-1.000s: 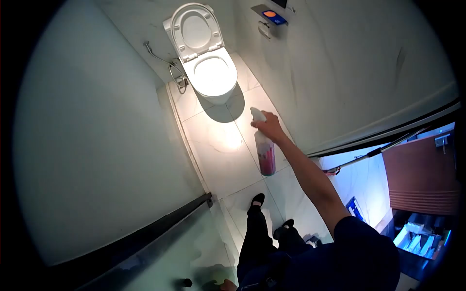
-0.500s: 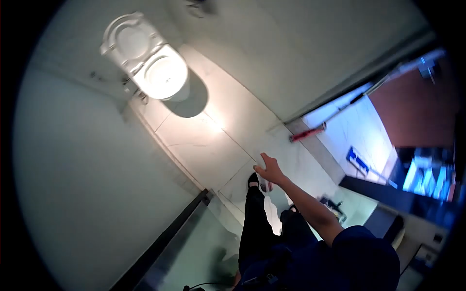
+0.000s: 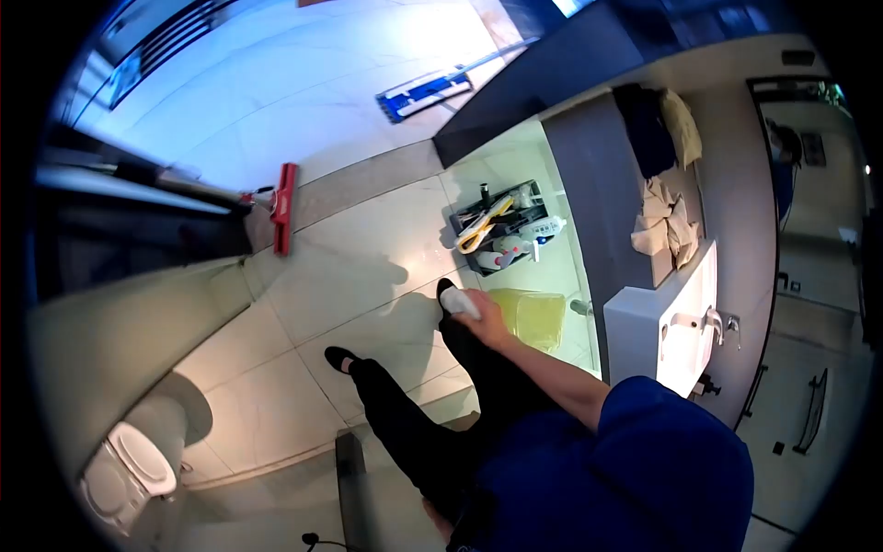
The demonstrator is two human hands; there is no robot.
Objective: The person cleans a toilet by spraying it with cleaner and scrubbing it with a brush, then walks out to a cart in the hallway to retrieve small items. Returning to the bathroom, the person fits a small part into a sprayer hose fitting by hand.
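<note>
clamped on the spray bottle (image 3: pixel 458 303), the right hand (image 3: pixel 487 324) now swings from toilet (image 3: pixel 110 483) toward caddy (image 3: pixel 537 204), seemingly shifting the work; the left hand's (image 3: pixel 437 522) state i cannot tell.

No readable text, label, brand, number or sign on any visible thing

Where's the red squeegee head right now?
In the head view, the red squeegee head is left of center, at the grey threshold strip, up and left of the right hand and below-left of the blue mop head.
</note>
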